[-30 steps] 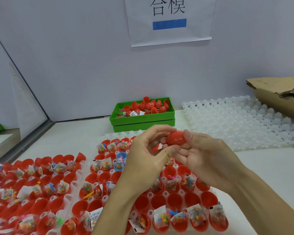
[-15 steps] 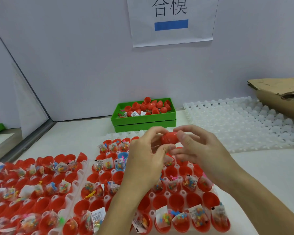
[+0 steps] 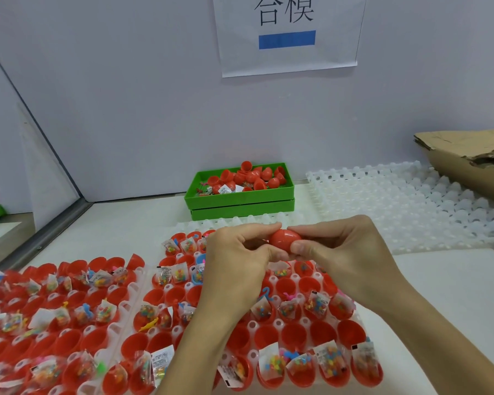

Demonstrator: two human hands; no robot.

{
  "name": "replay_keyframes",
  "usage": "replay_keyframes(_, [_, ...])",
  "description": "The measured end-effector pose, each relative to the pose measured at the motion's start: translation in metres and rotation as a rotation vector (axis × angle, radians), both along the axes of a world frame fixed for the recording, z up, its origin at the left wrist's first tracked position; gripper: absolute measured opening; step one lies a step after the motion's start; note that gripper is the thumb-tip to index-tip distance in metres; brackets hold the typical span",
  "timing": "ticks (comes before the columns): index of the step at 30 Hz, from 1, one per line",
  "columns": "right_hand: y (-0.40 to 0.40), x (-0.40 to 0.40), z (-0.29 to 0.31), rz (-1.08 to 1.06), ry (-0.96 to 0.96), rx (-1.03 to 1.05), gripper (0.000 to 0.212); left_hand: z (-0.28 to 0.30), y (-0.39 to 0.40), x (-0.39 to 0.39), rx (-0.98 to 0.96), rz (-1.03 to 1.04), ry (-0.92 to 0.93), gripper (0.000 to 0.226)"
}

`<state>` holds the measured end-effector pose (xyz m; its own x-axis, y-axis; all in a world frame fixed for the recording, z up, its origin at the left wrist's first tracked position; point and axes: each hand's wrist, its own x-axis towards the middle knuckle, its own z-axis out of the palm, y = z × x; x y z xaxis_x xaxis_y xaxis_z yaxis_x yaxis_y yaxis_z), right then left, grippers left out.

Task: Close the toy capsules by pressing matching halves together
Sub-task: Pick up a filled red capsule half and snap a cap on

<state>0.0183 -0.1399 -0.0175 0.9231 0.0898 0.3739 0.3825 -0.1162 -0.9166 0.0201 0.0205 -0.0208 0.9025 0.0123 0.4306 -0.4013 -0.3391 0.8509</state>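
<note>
Both hands pinch one red capsule (image 3: pixel 284 240) between them at the centre of the frame: the left hand (image 3: pixel 237 259) curls its thumb and fingers round the capsule's left end, and the right hand (image 3: pixel 344 252) grips its right end, thumb underneath and forefinger over the top. The capsule is held in the air above the far edge of the nearer tray, and its two halves look joined.

Below the hands, the white table (image 3: pixel 454 295) carries a white moulded tray (image 3: pixel 251 327) of red capsule halves (image 3: pixel 294 333), some bare, others holding small clear toy packets (image 3: pixel 328 362). A second tray of the same kind (image 3: pixel 124 305) lies just beside it at the lower left. An unfilled translucent tray (image 3: pixel 405 206) sits at the right, with torn cardboard (image 3: pixel 468 158) beyond it at the right edge. Against the wall in the middle stand two stacked green bins (image 3: pixel 240 199), the upper one heaped with red halves (image 3: pixel 248 178). A paper sign (image 3: pixel 288 35) with printed characters and a blue bar hangs at the top centre.
</note>
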Motion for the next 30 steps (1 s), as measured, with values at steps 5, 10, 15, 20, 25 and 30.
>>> replay_keyframes(5, [0.005,0.001,-0.003,-0.054,-0.006,0.040,0.037,0.001,0.000,-0.001,0.003,-0.025,-0.013,0.037])
replay_keyframes(10, [0.003,0.001,-0.001,-0.015,-0.013,0.048,0.037,0.000,-0.001,0.000,-0.001,-0.068,-0.026,0.034])
replay_keyframes(15, [0.007,0.001,-0.001,-0.043,-0.074,0.044,0.037,-0.001,-0.003,-0.001,-0.036,-0.054,-0.054,0.036])
replay_keyframes(20, [0.009,0.000,-0.003,-0.078,-0.088,-0.003,0.037,-0.006,-0.009,-0.003,0.075,-0.011,-0.143,0.036])
replay_keyframes(25, [0.008,0.003,-0.005,-0.103,-0.083,-0.071,0.033,-0.007,-0.011,-0.001,0.167,0.000,-0.202,0.033])
replay_keyframes(30, [0.016,-0.002,-0.008,-0.066,-0.080,-0.169,0.033,-0.005,-0.010,0.000,0.325,0.091,-0.298,0.032])
